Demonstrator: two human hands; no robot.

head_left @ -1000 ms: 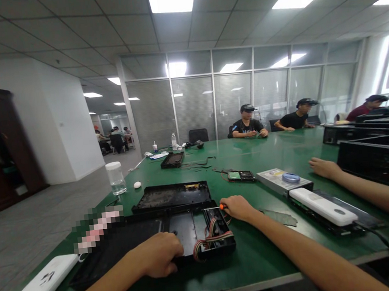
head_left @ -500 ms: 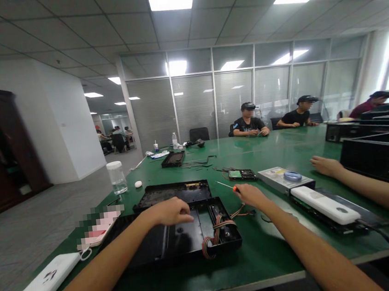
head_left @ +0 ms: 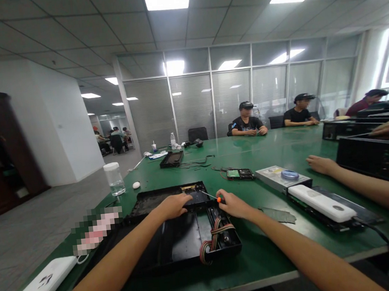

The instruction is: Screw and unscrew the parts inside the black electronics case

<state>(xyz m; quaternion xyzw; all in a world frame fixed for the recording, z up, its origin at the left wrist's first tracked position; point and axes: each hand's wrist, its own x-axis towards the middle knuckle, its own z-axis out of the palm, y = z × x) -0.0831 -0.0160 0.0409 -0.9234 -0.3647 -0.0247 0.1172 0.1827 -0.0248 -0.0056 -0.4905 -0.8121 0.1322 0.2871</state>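
A screwdriver point(head_left: 218, 199) with an orange-and-black handle is gripped in my right hand point(head_left: 234, 204). Its thin shaft points left over the rear part of an opened black casing, and I cannot make out whether the tip touches anything. At the wall between the casing's two parts, my left hand point(head_left: 173, 207) is closed with fingers and thumb on the edge. The near casing part point(head_left: 181, 239) lies flat, with a bundle of striped ribbon cable point(head_left: 220, 228) at its right end. A brassy strip point(head_left: 189, 189) shows in the rear casing part point(head_left: 158, 196).
A clear jar point(head_left: 115, 184) and white earbud case point(head_left: 136, 185) stand to the left. Rightward lie a circuit board point(head_left: 239, 173), a metal drive point(head_left: 277, 178) with a blue roll point(head_left: 290, 175), and a white device point(head_left: 322, 203). Another person's hand point(head_left: 321, 164) rests beyond them.
My right hand has brought the screwdriver left, over the rear casing part. My left hand has moved from above the near part to the wall between the two. The view shifted slightly.
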